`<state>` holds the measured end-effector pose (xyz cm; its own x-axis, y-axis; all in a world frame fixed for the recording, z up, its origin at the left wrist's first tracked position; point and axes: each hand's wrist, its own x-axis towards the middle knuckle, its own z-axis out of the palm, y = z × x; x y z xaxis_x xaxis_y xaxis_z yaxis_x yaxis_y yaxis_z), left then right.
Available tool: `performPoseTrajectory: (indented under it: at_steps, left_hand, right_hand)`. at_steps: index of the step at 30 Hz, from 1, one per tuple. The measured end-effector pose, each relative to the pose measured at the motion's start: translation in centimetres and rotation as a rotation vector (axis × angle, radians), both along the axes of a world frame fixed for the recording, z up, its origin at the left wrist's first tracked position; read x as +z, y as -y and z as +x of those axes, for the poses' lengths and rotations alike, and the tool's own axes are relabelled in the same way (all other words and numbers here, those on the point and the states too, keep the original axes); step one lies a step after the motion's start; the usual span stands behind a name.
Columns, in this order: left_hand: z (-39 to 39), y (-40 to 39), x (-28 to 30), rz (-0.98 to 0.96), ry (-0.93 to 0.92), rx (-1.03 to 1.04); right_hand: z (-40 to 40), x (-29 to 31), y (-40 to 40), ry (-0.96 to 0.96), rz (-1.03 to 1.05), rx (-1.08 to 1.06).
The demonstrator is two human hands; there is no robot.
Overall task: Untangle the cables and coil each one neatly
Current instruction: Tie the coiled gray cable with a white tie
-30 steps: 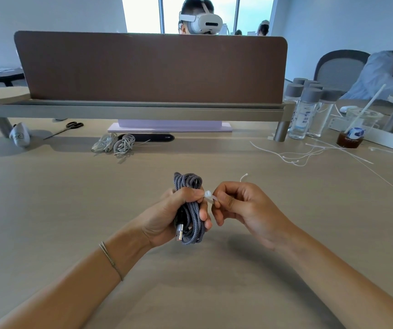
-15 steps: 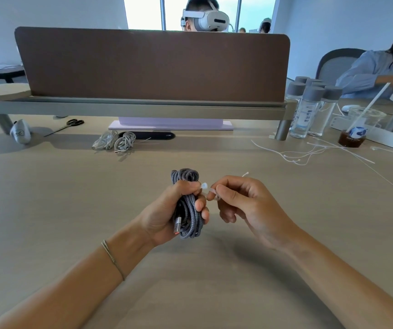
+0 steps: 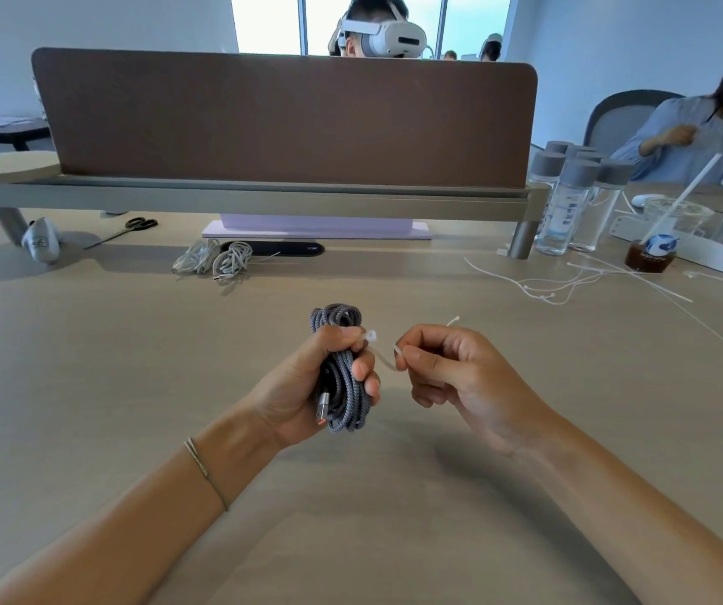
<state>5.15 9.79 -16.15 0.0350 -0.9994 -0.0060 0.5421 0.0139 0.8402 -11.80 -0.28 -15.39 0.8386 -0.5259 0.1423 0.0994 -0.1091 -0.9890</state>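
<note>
Two bare forearms, no sleeves showing. On the left wrist, a thin bracelet [image 3: 205,470] (a fine cord or chain, hard to tell which), slanting across. Left hand [image 3: 303,382] and right hand [image 3: 464,377] ungloved.

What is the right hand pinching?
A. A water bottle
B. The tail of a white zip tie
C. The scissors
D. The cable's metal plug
B: the right hand pinches the tail of the white zip tie, which runs from the grey cable gripped in the left hand.
</note>
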Motion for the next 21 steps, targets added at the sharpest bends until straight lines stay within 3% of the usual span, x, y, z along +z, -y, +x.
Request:
performPoseTrajectory:
  at_steps: [7,21]
  left_hand:
    - [-0.03,0.08,-0.48,0.003,0.176,-0.043]
    - [-0.04,-0.04,-0.44,-0.016,0.229,-0.086]
  right_hand:
    - [0.03,0.24,-0.54,0.0,-0.022,0.013]
    - [0.16,-0.47,-0.13,0.031,-0.016,0.044]
